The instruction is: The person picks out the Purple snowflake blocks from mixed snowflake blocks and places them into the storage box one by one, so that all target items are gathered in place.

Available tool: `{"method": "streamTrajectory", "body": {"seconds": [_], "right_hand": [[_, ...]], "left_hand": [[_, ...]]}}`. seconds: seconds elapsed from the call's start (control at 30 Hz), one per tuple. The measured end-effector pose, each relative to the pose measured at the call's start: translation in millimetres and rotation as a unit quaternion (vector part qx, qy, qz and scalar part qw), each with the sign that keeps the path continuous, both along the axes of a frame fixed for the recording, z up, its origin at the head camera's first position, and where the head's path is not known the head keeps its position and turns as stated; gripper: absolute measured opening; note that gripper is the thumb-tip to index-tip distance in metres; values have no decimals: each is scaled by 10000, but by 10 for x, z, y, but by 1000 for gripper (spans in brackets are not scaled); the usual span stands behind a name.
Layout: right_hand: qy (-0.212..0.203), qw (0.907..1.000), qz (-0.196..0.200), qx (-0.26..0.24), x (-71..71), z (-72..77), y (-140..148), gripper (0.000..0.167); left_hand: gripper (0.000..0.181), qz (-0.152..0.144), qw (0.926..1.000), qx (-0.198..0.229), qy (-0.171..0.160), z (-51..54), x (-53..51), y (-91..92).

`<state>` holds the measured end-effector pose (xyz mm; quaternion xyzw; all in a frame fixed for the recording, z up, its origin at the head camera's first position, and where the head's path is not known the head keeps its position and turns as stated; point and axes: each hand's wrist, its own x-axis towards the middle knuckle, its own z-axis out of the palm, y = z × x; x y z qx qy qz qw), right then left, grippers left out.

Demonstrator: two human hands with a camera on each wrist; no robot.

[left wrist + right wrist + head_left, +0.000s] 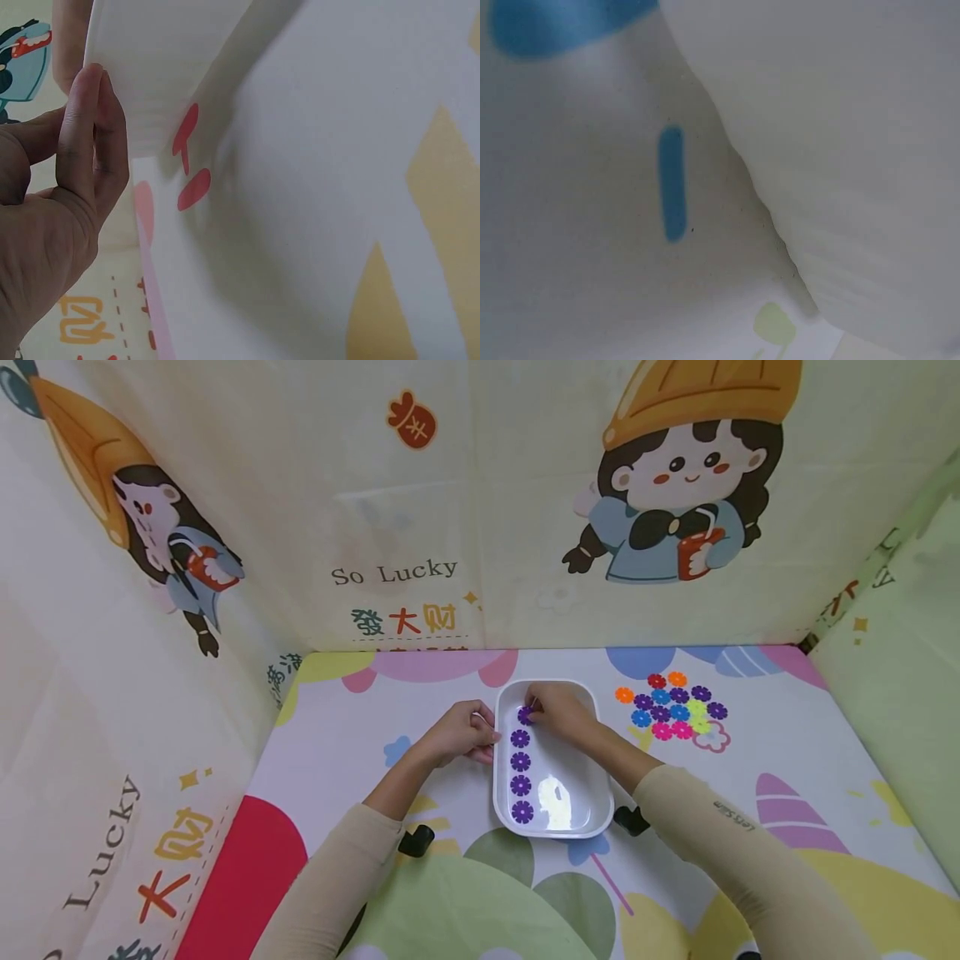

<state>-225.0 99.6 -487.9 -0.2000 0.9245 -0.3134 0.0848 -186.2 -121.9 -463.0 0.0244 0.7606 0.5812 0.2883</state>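
Observation:
A white tray holds a column of several purple flower-shaped pieces along its left side. At the column's top, my right hand pinches another purple piece inside the tray. My left hand is at the tray's left edge. In the left wrist view, fingers of the left hand touch the side of the white tray. The right wrist view has the outer side of the tray but no hand.
Right of the tray lies a loose group of flower pieces in purple, blue, orange, red, pink and yellow. A patterned cloth covers the table, and printed curtains stand behind and at both sides.

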Motion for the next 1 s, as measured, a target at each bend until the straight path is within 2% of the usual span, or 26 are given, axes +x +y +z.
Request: {"method": "streamTrajectory", "body": {"seconds": [0.23, 0.47, 0.7, 0.83, 1.0], "right_hand": [[138, 9998, -81, -77, 24, -29, -15, 12], [17, 9997, -229, -123, 44, -25, -22, 16], [92, 9999, -130, -66, 43, -35, -33, 17], [-76, 9997, -219, -88, 50, -32, -35, 18], [-88, 9996, -179, -189, 58, -17, -33, 19]], "left_hand": [[20, -15, 10000, -11, 5, -6, 6, 0], [20, -43, 10000, 5, -6, -2, -1, 3], [19, -35, 10000, -12, -24, 0, -2, -1], [19, -55, 10000, 8, -20, -6, -2, 0], [20, -46, 10000, 28, -31, 5, 4, 4]]}}
